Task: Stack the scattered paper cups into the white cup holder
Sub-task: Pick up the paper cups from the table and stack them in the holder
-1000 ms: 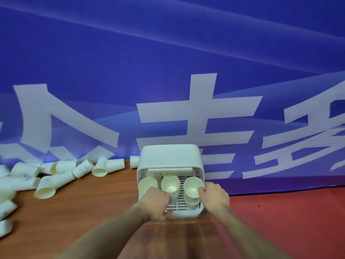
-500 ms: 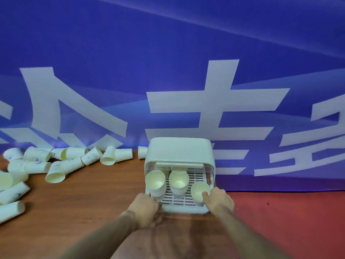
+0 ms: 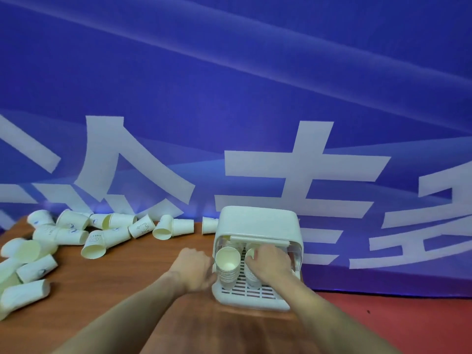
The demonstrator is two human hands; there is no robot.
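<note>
Clearly our right hand (image 3: 268,261) curls, seemingly on a stack of light, crushable cups (image 3: 251,274) in the holder (image 3: 255,221), left hand (image 3: 194,269) steadying beside it; hold sidewalls gently.

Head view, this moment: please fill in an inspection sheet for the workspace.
Surface: wooden table.
Job's things: white cup holder, open at the front, on the table; left cup stack on its slatted tray; scattered paper cups lie on their sides to the left.
Clutter: nothing seen.
Grippers: left hand rests against the holder's left side; right hand reaches inside over a second stack, grip hidden.
Cables: nothing seen.
Surroundings: blue banner with white characters; red floor.
</note>
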